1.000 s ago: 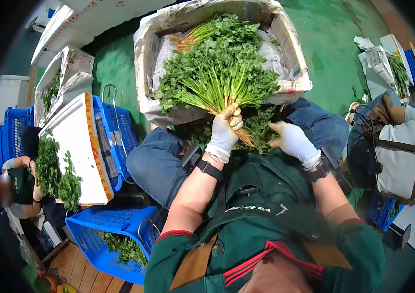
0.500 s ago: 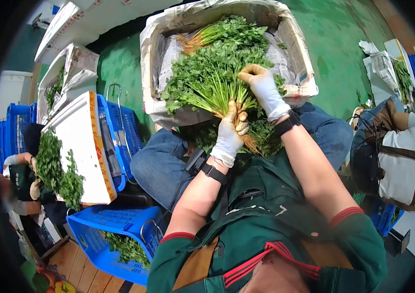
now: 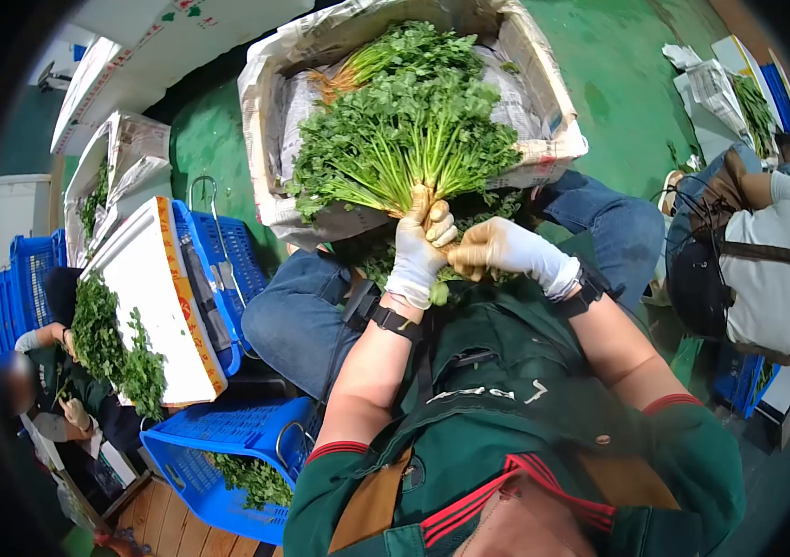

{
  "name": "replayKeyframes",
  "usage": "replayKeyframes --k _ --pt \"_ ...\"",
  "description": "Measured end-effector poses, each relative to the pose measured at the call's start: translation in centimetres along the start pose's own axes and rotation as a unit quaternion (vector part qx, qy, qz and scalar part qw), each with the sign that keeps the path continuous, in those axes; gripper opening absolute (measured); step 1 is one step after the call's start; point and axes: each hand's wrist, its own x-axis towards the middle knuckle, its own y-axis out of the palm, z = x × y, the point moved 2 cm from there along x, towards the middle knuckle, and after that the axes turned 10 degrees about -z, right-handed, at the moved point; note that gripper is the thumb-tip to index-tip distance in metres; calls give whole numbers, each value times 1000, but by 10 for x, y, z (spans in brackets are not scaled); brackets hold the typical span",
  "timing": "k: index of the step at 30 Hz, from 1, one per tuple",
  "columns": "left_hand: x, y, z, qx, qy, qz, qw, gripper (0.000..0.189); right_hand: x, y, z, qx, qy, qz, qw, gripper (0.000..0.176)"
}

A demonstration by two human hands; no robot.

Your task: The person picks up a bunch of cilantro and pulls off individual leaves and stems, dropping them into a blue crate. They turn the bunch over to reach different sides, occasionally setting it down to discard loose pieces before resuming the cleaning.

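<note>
My left hand [image 3: 424, 237], in a whitish glove with stained fingertips, is closed around the stem bases of a bunch of leafy greens [image 3: 418, 158]. The leaves look like coriander or Chinese celery and fan out away from me over the near rim of a newspaper-lined box [image 3: 548, 153]. Close beside the left hand, at the root end, my right hand [image 3: 492, 249] has its gloved fingers pinched together. They cover the roots, and what they grip is hidden. Another bunch [image 3: 404, 56], with orange-brown roots, lies in the box. More greens show partly beneath my hands, between my knees.
At left stand a white foam box lid [image 3: 149, 306] with greens on it, a blue crate [image 3: 218, 464] holding greens, and a newspaper-lined box [image 3: 125, 176]. A co-worker [image 3: 60, 371] sits at far left, another person [image 3: 766, 251] at right. The floor [image 3: 618, 84] is green.
My right hand has moved from the stems down to the root end, beside my left hand. My left hand keeps its hold on the bunch. The view has shifted slightly.
</note>
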Motion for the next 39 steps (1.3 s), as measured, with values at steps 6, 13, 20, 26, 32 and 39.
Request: replayKeyframes --k 6,13,20,26,32,39 --pt "-3 1 0 11 12 41 999 19 45 -6 -38 318 75 -154 932 54" --pt "-2 -3 2 51 36 -5 998 21 61 -12 -29 319 -132 -318 883 54" --pt "1 -8 3 64 23 -29 997 15 67 -16 -37 385 -52 -320 864 17" --pt "0 -6 5 80 23 -62 995 12 53 -16 -42 390 -70 -335 855 16" --pt "2 -10 6 146 47 -116 981 7 50 -3 -23 325 -19 -245 913 15" --pt "1 -2 6 179 55 -135 973 9 52 -1 -34 401 -64 -271 873 9"
